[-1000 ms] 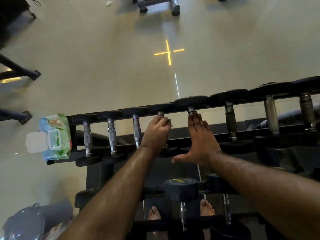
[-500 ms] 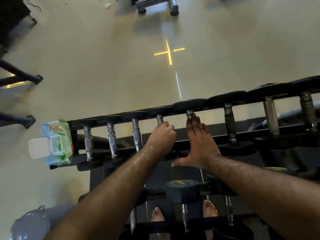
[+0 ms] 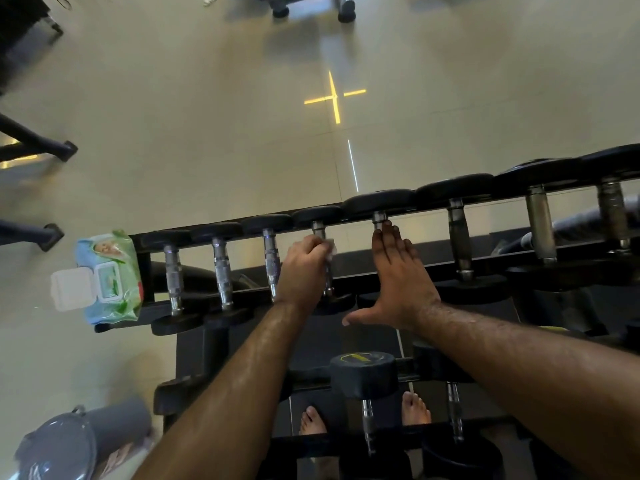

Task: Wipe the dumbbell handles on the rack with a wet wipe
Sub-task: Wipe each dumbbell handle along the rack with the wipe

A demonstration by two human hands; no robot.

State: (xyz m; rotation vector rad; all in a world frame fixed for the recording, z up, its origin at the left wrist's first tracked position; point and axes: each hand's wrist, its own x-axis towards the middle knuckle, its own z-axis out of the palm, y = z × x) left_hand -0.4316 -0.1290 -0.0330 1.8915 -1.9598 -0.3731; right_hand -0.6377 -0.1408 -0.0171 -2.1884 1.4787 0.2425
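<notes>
A black rack (image 3: pixel 398 265) carries a row of dumbbells with steel handles along its top tier. My left hand (image 3: pixel 304 268) grips the fourth handle from the left (image 3: pixel 319 233) with a white wet wipe (image 3: pixel 330 249) wrapped round it; a corner of the wipe shows by my fingers. My right hand (image 3: pixel 398 282) lies flat with straight fingers over the fifth handle (image 3: pixel 380 216), thumb spread out to the left. Three bare handles (image 3: pixel 221 268) stand to the left of my left hand, and thicker ones (image 3: pixel 460 237) to the right.
A wet wipe pack (image 3: pixel 104 278) with its lid open sits on the rack's left end. A grey lidded bin (image 3: pixel 69 445) stands at the lower left. Lower tiers hold more dumbbells (image 3: pixel 363 372). My bare feet (image 3: pixel 415 408) show beneath. Equipment legs (image 3: pixel 52 150) stand left and far.
My left hand slid down the fourth handle toward me, then back up toward the far end with the wipe. My right hand stayed flat on the fifth handle.
</notes>
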